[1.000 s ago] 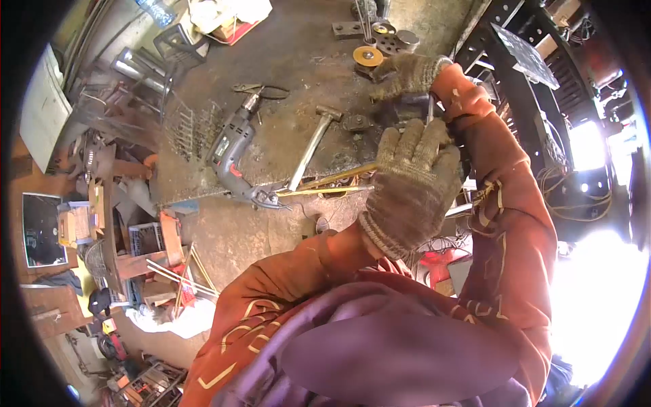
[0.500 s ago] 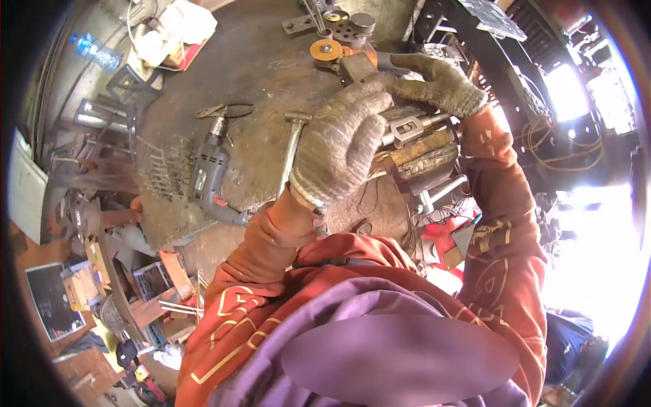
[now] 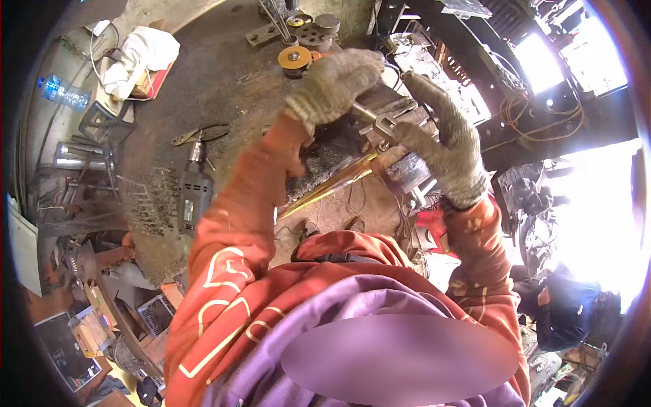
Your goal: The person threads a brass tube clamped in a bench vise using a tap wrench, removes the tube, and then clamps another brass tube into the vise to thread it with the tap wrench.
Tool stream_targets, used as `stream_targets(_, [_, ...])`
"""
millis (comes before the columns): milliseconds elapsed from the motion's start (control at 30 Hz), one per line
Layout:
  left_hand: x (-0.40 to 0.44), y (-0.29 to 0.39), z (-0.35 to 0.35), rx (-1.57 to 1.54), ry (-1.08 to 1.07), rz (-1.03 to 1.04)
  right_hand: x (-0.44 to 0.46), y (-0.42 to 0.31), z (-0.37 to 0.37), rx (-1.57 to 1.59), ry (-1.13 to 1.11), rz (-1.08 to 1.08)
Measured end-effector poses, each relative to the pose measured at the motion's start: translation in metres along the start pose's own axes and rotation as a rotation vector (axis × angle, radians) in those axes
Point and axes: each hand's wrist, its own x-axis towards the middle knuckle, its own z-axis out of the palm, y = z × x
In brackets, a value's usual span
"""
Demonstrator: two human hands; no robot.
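A steel tap wrench point(image 3: 385, 127) stands over the bench vise point(image 3: 409, 171), its handle slanting up to the left. My left hand point(image 3: 337, 85), in a dirty knitted glove, has its fingers curled over the upper end of that handle. On the other side is my right hand point(image 3: 447, 139), gloved too, thumb and fingers spread wide. Its thumb lies by the wrench's lower end; whether it touches I cannot tell. Below the wrench, a shiny yellow strip point(image 3: 332, 184) runs down to the left. The tap itself is hidden.
A power drill point(image 3: 194, 193) and pliers point(image 3: 201, 133) lie on the left of the metal bench point(image 3: 224, 74). An angle grinder with an orange disc point(image 3: 293, 60) is beyond my left hand. A water bottle point(image 3: 64, 93) lies far left. Coiled cable point(image 3: 542, 119) hangs right.
The view has shifted. The tap wrench has turned, its handle now slanting the other way. My left hand has moved up onto its end; my right hand has come down beside it, fingers spread.
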Motion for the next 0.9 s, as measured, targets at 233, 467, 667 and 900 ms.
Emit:
stream_targets(233, [0.033, 0.005, 0.018, -0.2, -0.307, -0.215, -0.003, -0.022, 0.055, -0.309, 0.003, -0.534])
stream_targets(467, [-0.037, 0.092, 0.055, 0.523, 0.301, -0.141, 0.053, 0.007, 0.013, -0.17, 0.017, -0.56])
stream_targets(667, [-0.087, 0.175, 0.144, 0.622, 0.456, -0.154, 0.127, 0.058, 0.02, -0.651, -0.61, -0.373])
stream_targets(900, [-0.099, 0.149, 0.135, 1.043, 0.511, 0.031, 0.104, 0.045, 0.006, -0.507, -0.415, -0.387])
